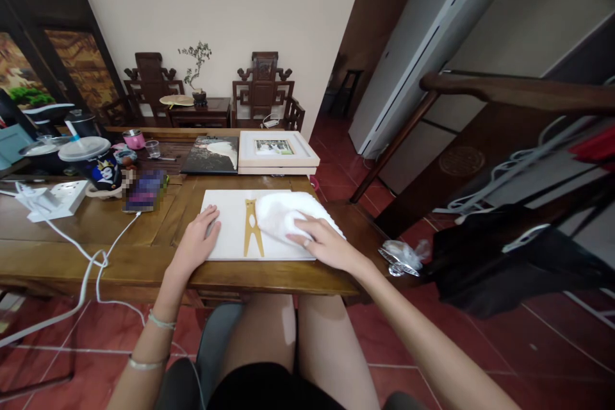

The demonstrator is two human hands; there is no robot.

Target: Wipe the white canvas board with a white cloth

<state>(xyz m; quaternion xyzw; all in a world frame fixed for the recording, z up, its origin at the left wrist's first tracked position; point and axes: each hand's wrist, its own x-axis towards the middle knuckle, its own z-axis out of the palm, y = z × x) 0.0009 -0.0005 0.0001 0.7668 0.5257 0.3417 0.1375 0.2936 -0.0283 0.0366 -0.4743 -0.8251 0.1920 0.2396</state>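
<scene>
While the right hand (331, 246) grasps the cloth (276, 211) with its fingers, the left hand (198, 238) rests with loose fingers on the left edge of the board (229, 224). The board lies flat on the tabletop (161, 234), white, with a golden figure (250, 211); the fluffy white cloth hides much of its right part. Behind are a dark picture (199, 157) and a frame (246, 152); leftward, a power strip (60, 200).
</scene>
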